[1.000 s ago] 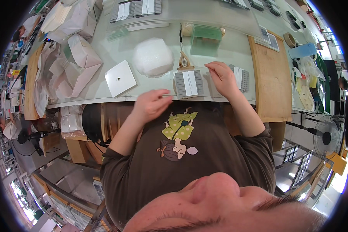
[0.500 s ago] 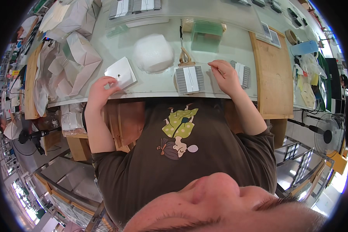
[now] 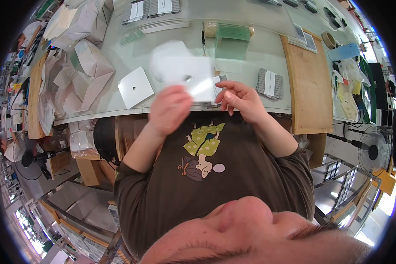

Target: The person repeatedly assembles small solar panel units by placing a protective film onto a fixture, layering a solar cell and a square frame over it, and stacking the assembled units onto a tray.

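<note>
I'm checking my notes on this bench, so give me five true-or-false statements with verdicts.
1. The left hand holds a white square sheet. True.
2. The right hand grips the blue container. False: the container is away from it, right of the wooden board.
3. Another white sheet lies left of the held one. True.
4. The green block stands left of the rounded white stack. False: it stands to the right.
5. A grey ribbed bundle lies left of the wooden board. True.
</note>
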A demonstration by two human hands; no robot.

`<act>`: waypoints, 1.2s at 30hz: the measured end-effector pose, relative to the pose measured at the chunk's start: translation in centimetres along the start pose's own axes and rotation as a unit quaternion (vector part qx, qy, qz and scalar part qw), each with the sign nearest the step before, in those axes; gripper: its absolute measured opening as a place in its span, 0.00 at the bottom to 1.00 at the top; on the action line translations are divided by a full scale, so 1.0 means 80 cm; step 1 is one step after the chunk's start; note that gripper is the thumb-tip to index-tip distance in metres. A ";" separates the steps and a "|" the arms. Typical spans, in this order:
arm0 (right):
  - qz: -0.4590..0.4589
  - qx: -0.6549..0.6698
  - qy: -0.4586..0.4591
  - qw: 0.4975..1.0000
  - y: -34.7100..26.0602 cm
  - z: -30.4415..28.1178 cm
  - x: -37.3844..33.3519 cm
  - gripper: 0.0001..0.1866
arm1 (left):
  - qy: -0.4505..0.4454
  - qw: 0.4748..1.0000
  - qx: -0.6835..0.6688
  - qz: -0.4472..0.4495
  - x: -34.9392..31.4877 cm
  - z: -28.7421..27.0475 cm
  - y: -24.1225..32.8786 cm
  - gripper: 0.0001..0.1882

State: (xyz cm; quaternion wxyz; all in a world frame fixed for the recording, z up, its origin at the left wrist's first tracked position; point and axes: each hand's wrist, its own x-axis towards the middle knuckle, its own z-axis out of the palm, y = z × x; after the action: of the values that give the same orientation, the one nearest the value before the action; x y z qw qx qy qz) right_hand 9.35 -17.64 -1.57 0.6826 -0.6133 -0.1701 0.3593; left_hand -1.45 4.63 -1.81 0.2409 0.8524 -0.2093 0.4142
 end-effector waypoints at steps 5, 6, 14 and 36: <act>0.049 0.060 0.062 0.995 0.005 -0.013 0.004 0.10 | 0.126 0.961 -0.094 -0.227 0.025 0.051 0.017 0.12; 0.064 0.062 0.066 0.994 0.004 -0.017 0.004 0.10 | 0.130 0.915 -0.163 -0.345 0.017 0.058 0.009 0.12; 0.053 -0.115 0.106 0.986 0.020 -0.021 0.004 0.20 | -0.191 0.732 -0.295 -0.583 -0.010 0.058 -0.009 0.17; -0.274 -0.436 0.073 0.854 0.032 -0.034 -0.007 0.26 | -0.151 0.942 -0.045 -0.296 -0.019 0.067 -0.005 0.13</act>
State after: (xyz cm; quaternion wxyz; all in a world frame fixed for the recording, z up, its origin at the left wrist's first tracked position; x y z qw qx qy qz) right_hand 10.06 -20.02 -4.45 0.4266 -0.8010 -0.4201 0.0013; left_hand 1.11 2.06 -6.01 0.3565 0.9166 -0.0003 0.1812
